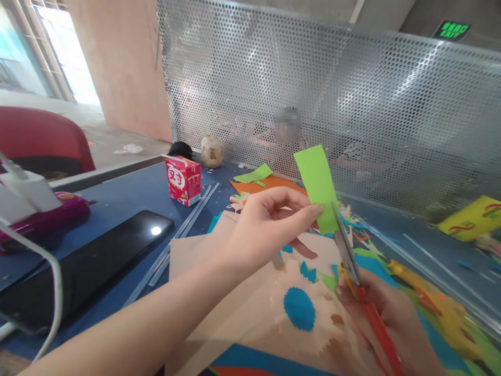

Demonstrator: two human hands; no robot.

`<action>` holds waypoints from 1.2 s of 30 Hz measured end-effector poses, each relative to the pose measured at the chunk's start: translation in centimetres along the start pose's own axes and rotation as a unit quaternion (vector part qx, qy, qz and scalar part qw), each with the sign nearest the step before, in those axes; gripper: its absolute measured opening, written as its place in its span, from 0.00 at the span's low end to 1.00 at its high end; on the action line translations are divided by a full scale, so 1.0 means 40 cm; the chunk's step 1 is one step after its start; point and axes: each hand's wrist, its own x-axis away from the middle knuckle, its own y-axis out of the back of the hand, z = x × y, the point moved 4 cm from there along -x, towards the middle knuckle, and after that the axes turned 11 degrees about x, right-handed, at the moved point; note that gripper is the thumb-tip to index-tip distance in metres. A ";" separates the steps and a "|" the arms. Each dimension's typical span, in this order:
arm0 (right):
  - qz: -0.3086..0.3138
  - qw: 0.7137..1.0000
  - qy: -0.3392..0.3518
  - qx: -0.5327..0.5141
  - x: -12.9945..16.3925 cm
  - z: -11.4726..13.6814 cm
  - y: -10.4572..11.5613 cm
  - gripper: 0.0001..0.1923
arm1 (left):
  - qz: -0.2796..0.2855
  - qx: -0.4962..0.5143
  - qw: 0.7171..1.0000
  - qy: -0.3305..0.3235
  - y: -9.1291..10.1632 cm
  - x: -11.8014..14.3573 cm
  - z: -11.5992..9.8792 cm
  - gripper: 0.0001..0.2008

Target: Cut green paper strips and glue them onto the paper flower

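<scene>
Between the thumb and fingers of my left hand (270, 224) is a strip of light green paper (315, 175), held up above the table. My right hand (385, 308) is closed round the handles of red-handled scissors (348, 250), whose blades point up and meet the strip's lower right edge. Below both hands lies a cream paper sheet (219, 308). A blue scalloped paper circle (299, 308) rests on it, with small blue leaf-shaped pieces (308, 271) just above the circle.
A yellow glue gun (438, 303) lies at the right among paper scraps. Clear glue sticks (183, 230), a red box (183, 180), a jar (212, 151) and a black phone (90, 261) stand or lie to the left. A perforated metal screen (242, 68) borders the table's back.
</scene>
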 end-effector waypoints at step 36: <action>0.009 0.999 0.041 0.017 0.002 -0.001 -0.003 0.18 | 0.015 -0.042 0.999 0.020 -0.002 0.004 0.014 0.06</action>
